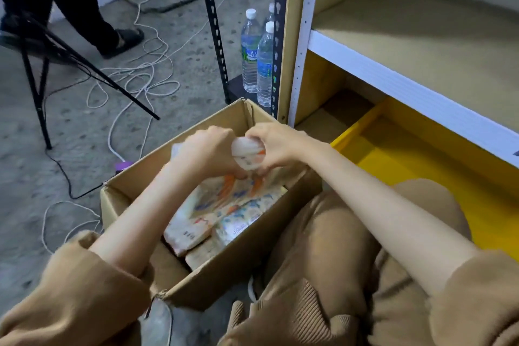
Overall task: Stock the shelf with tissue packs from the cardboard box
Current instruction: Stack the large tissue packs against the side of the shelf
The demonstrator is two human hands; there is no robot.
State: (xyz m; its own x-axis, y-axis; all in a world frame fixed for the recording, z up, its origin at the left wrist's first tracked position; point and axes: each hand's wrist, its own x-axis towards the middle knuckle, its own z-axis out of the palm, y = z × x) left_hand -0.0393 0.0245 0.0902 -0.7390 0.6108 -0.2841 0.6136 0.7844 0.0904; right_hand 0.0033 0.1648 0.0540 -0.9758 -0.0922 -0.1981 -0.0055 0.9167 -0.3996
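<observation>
An open cardboard box [132, 174] stands on the concrete floor in front of me, holding several tissue packs [224, 205] wrapped in clear printed plastic. My left hand [207, 149] and my right hand [276, 142] meet over the far end of the box. Both pinch the bunched top of the plastic wrapper [247, 153] around the tissue packs. To the right stands the shelf [393, 76] with a white front edge, its brown board bare. Below it lies a yellow bottom level [398, 154].
Three water bottles [258, 59] stand by the black upright of a neighbouring rack. White and black cables [134, 78] lie over the floor at left, near a black tripod [39, 84] and another person's legs [92, 14]. My knees in tan trousers press against the box's right side.
</observation>
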